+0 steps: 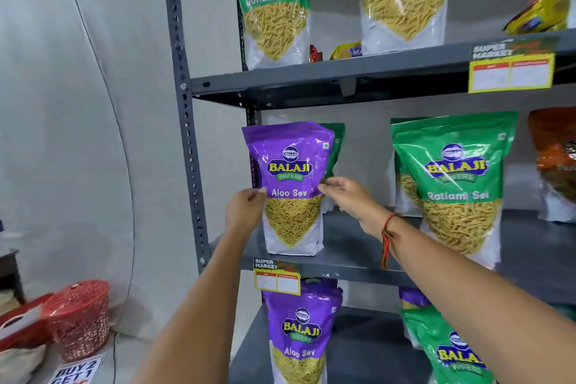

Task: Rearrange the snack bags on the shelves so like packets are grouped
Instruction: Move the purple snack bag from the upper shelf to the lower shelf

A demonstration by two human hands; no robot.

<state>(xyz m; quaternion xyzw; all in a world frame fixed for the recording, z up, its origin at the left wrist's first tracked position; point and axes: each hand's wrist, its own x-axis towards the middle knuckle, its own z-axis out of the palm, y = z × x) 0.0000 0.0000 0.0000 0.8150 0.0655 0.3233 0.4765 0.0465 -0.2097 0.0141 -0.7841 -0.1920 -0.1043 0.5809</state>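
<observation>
A purple Aloo Sev bag stands upright at the left front corner of the middle shelf, partly covering a green bag behind it. The left hand pinches its left edge and the right hand pinches its right edge. A green Ratlami Sev bag stands well apart toward the right along the shelf's front edge.

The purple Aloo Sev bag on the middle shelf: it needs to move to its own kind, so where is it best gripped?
Take the purple Aloo Sev bag by its two side edges at mid-height, coming from the front. It stands upright, facing out, with a green bag close behind, so only front and sides are free. The left hand and right hand are placed there.
</observation>
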